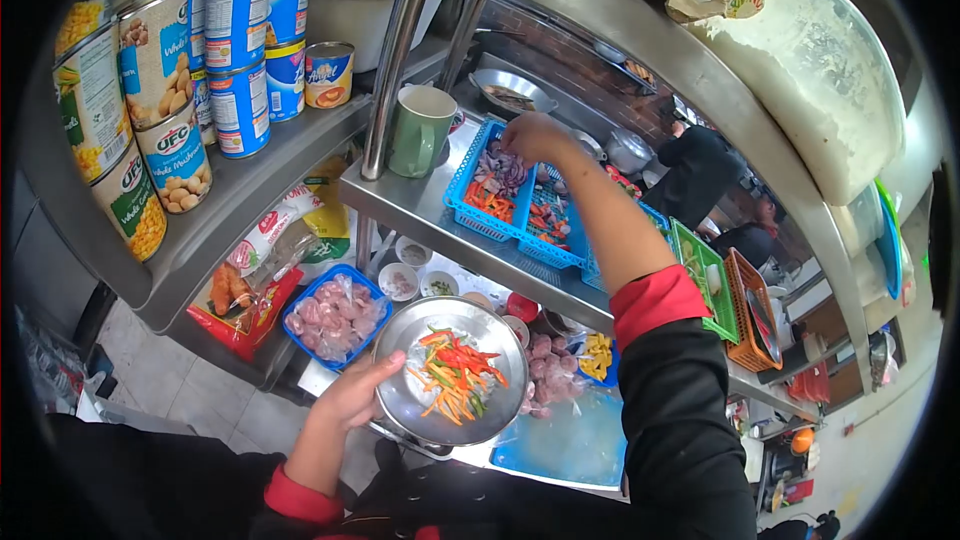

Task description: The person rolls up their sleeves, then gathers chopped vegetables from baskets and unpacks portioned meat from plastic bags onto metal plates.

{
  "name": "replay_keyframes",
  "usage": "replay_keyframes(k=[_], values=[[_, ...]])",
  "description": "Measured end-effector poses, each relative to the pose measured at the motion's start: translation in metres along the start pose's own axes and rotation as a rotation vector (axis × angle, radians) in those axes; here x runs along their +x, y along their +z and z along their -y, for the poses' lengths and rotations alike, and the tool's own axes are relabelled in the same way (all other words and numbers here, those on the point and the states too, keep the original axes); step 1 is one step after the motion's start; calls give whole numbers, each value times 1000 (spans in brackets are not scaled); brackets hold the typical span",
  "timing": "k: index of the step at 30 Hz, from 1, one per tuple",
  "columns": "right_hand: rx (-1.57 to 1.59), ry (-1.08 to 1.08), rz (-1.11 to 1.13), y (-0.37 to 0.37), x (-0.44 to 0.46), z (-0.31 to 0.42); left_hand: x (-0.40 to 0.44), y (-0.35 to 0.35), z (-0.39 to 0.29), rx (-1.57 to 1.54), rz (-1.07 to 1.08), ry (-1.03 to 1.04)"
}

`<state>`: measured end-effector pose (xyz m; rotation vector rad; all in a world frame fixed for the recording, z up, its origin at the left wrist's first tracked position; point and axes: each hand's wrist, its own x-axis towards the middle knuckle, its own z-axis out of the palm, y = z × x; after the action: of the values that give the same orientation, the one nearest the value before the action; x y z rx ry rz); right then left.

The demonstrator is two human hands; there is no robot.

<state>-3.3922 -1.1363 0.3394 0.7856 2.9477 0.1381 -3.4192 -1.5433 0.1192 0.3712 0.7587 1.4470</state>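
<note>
My left hand (352, 392) grips the left rim of a round metal plate (400, 402), thumb on top. Strips of red, orange and green pepper (458, 372) lie on the plate. My right hand (540, 137) reaches over a blue plastic basket (462, 180) on the metal shelf, fingers down at sliced purple onion (505, 170). Its fingertips are hidden among the onion, so what they hold cannot be made out. Orange-red pepper strips (490, 202) lie in the front of that basket. A second blue basket (550, 252) with cut vegetables stands beside it.
A green mug (420, 130) stands left of the baskets. Stacked cans (240, 60) fill the upper left shelf. Below are bagged meat (335, 315), small bowls (398, 282) and a blue board (570, 440). Green (700, 275) and brown (750, 310) baskets stand right. A co-worker (700, 165) is behind the shelf.
</note>
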Motion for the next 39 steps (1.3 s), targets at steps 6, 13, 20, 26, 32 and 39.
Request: replay_keyframes(k=[6,13,20,26,32,39], values=[[-18,-258,86,20,-12,10,-2,5,-4,-6,5,16],[64,-101,-62,1,0,-10,-5,4,0,-6,-1,11],[168,-69,-200,-6,-13,-16,-6,11,9,-5,-44,53],[958,-184,-90,-37,-57,-22,0,15,42,29,-85,0],[941,-395,201,-15,-232,33,5,60,86,36,-93,28],[655,-398,108,165,-404,1,47,114,191,186,-161,-48]])
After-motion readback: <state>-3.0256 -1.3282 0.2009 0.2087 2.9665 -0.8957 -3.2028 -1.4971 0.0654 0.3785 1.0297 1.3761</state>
